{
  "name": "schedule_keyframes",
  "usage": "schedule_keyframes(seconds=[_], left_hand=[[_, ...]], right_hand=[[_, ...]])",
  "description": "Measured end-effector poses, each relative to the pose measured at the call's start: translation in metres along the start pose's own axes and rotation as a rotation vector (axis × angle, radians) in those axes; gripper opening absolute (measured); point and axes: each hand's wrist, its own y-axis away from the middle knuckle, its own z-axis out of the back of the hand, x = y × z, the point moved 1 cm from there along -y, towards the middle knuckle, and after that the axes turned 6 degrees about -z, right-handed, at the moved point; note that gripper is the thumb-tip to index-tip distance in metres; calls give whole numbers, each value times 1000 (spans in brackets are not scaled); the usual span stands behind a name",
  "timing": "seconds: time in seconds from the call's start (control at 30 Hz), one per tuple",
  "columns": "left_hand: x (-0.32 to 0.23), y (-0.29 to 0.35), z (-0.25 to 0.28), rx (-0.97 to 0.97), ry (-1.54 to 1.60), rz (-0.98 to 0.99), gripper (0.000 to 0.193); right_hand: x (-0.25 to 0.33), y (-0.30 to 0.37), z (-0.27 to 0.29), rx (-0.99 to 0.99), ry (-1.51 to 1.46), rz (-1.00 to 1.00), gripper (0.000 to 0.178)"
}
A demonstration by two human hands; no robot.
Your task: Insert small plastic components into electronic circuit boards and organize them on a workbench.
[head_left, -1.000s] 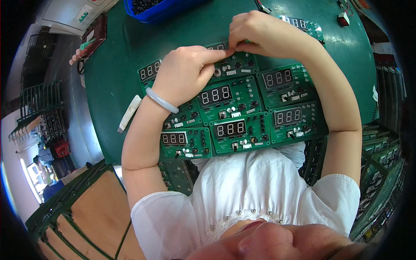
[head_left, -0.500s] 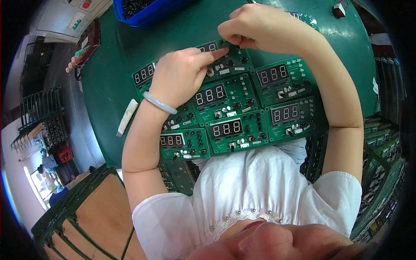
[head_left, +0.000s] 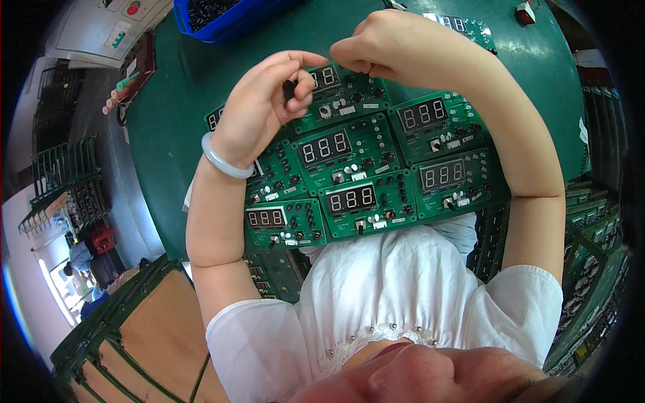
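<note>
Several green circuit boards (head_left: pixel 356 168) with three-digit displays lie side by side on the green table (head_left: pixel 168 134). Small black parts (head_left: pixel 289 89) sit in the curled fingers of my left hand (head_left: pixel 259 101), which is turned palm-inward over the far-left boards, its index finger reaching toward the other hand. My right hand (head_left: pixel 376 47) is bent in a pinch above the far edge of the far middle board (head_left: pixel 346 111). Whatever is between its fingertips is hidden. The two hands are close together but apart.
A blue bin (head_left: pixel 232 25) of small black parts stands at the far left. Another board (head_left: pixel 478 37) lies at the far right, beyond my right forearm. A red-and-black switch-like block (head_left: pixel 525 15) is near the far right edge. Dark racks (head_left: pixel 591 228) stand on the right.
My left hand has drawn back left off the far middle board and rolled over, showing black parts in its fingers. My right hand has shifted slightly left.
</note>
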Motion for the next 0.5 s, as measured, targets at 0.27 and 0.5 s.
schedule_keyframes(seconds=[0.27,0.5], left_hand=[[4,2,-11,94,717,78,48],[2,2,-14,191,714,37,44]], right_hand=[[12,1,26,-173,-378,179,11],[20,-1,7,-336,-6,322,11]])
